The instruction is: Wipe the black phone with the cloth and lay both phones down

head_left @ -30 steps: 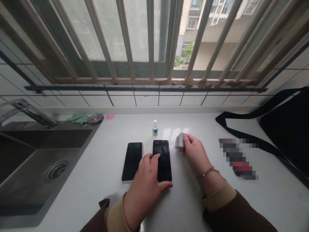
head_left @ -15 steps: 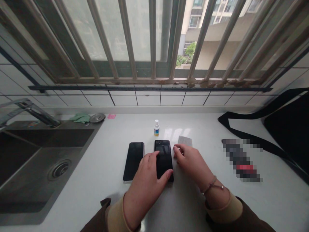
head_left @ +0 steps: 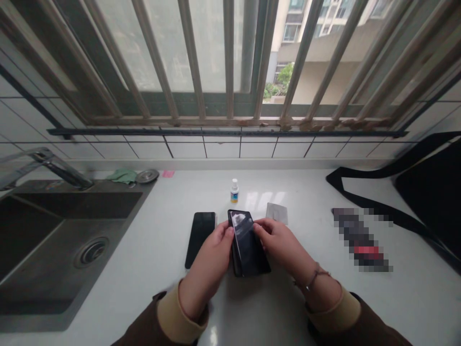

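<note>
A black smartphone (head_left: 248,245) sits between my hands, tilted with its right side raised. A dark edge, which looks like a phone case (head_left: 233,254), shows along its left side, at an angle to the phone. My left hand (head_left: 212,250) grips the left edge, thumb near the upper left corner. On the right edge, my right hand (head_left: 273,235) pinches with thumb and fingers; its fingertips are partly hidden behind the phone. A second black phone (head_left: 200,235) lies flat to the left, partly behind my left hand. Beyond them stands a small white bottle (head_left: 234,191) with a blue and yellow label.
A flat clear-grey packet (head_left: 277,211) lies just beyond my right hand. The sink (head_left: 90,211) and faucet (head_left: 61,170) are at left, with a green cloth (head_left: 122,176) and metal drain cover (head_left: 147,176). A black strap (head_left: 360,171) and a pixelated object (head_left: 360,238) are at right.
The phone that lay flat under my left hand is now tilted, its lower end shifted right, and shows apart from the dark edge. My right hand has closed on its right side.
</note>
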Tool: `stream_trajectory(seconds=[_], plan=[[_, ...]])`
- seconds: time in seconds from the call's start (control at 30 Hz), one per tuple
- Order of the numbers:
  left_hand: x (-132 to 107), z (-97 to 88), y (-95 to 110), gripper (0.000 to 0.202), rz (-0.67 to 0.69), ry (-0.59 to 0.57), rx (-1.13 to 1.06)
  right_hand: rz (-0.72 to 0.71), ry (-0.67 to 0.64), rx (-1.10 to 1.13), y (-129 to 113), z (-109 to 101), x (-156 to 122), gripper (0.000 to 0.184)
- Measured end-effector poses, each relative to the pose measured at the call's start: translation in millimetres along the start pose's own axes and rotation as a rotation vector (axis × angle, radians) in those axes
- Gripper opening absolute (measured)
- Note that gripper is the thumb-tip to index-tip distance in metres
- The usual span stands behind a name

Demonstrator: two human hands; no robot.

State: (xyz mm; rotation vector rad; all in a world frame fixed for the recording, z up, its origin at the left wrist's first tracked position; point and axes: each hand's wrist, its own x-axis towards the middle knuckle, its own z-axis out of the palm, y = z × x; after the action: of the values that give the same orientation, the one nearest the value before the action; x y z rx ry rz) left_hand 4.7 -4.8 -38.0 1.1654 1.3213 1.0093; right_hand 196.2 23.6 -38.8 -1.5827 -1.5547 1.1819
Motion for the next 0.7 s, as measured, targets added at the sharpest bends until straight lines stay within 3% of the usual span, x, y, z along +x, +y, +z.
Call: stream_trajectory(seconds=[0.07,0.23,0.4,0.5,0.7], plan=[[0,1.3,1,0.05,-0.062,-0.035,-0.098,0.002,-0.025,0.09,-1,3,-1,0.037],[-3,4.8,10,0.051,-0.107,0.063,-0.312,0.018,-0.002,0.292,-3,6,-6,0.038],[-9,12.0,16,0.042,-0.158,-0.048,-0.554,0.025,0.065,0.408,-8,7,-10,0.045],[-12,17.5,14,0.039,-0.16,-0.087,-0.61,-0.008,0.127,0.404,-12,10,-11,0.049],[-13,19.0,12,0.045,-0.184,-0.118,-0.546,0.123,0.086,0.592,-12,21,-15,0.063]])
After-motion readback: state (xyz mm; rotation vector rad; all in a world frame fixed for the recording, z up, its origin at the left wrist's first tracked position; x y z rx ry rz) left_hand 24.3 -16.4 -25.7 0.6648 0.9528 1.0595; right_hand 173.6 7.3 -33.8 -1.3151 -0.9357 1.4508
